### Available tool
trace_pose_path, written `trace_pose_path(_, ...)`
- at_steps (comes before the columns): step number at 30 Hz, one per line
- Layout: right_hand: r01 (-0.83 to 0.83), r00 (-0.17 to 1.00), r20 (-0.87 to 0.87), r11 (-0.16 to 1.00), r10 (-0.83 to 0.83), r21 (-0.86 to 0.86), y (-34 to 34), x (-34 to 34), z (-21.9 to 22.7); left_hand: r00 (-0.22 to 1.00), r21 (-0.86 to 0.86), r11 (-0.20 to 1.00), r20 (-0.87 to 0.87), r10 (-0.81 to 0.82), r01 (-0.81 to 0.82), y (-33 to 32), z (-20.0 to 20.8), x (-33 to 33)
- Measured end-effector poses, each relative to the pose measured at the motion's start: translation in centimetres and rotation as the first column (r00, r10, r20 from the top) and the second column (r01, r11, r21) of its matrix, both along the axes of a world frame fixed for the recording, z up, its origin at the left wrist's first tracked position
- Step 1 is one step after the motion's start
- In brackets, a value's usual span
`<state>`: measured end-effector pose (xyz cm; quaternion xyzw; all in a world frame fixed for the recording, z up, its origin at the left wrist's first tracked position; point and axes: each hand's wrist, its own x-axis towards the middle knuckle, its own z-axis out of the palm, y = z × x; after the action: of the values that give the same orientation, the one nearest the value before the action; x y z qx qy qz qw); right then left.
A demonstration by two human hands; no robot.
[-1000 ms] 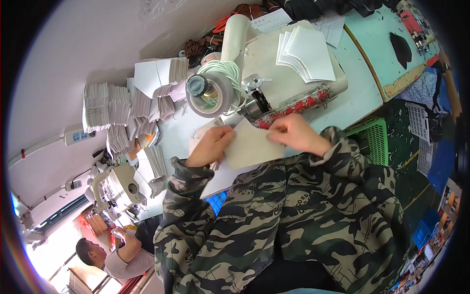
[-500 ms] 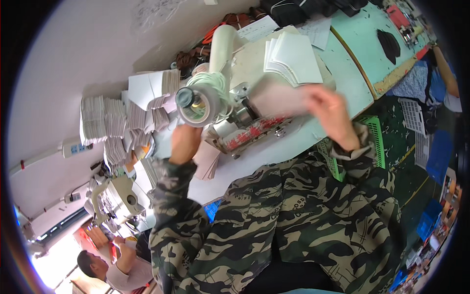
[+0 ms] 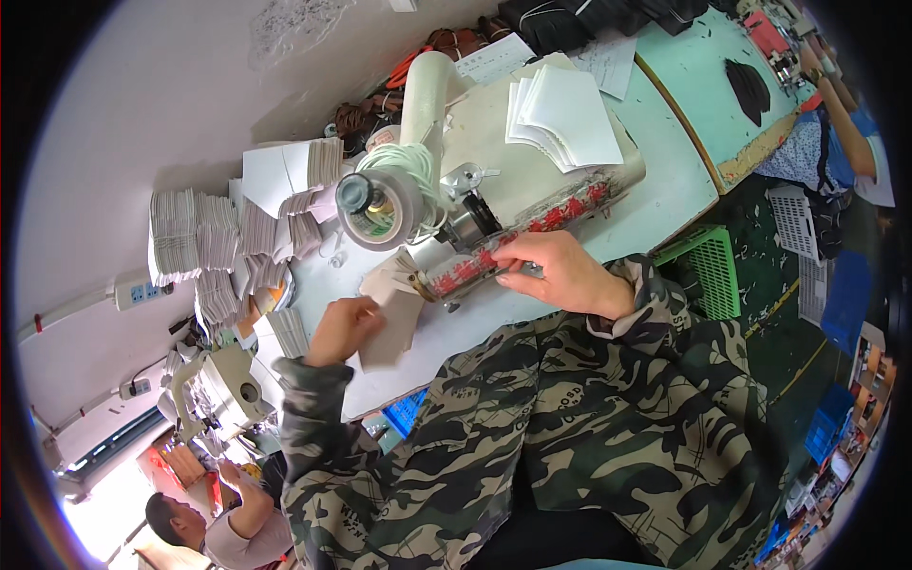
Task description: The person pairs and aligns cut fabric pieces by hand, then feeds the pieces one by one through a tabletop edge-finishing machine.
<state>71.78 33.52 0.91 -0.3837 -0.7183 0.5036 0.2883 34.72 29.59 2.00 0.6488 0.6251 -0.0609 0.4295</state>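
White card [image 3: 573, 119] atop cream metal machine [image 3: 480, 138] likely done; beige card [image 3: 394, 328] beside it pending. Left hand [image 3: 344, 331]: hold unclear; right hand [image 3: 565, 275] narrowly parted.

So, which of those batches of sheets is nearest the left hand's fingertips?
The beige sheets, just right of the left hand. The white fanned sheets lie up on the machine, and the pale stacks stand left of that hand.
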Motion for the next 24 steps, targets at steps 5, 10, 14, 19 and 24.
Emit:
trace_pose_path(5, -0.012, 1.000, 0.027, 1.000, 0.012, -0.001, -0.3, -1.9, -0.5, 0.914, -0.071, 0.997, 0.403, 0.047, -0.020, 3.7, 2.6, 5.1)
trace_pose_path(10, -0.002, 0.995, 0.097, 0.996, -0.007, 0.091, 1.5, -2.5, -0.5, 0.952, -0.055, 0.998, 0.301, 0.054, -0.039, 6.2, 0.3, 5.1)
trace_pose_path(14, -0.032, 0.991, 0.136, 0.991, 0.015, 0.128, 2.6, -2.4, -0.3, 0.928, -0.144, 0.985, 0.346, 0.139, -0.094, 6.6, 0.7, 4.6)
trace_pose_path(19, -0.061, 0.980, 0.196, 0.988, 0.032, 0.145, 3.6, -2.6, 0.0, 0.941, -0.399, 0.916, 0.286, 0.180, -0.054, 7.4, -0.3, 3.6)
trace_pose_path(24, -0.129, 0.945, 0.324, 0.967, 0.052, 0.221, 5.1, -3.3, 0.5, 0.896, 0.399, 0.917, 0.405, -0.181, 0.005, 7.6, 1.3, 7.8)
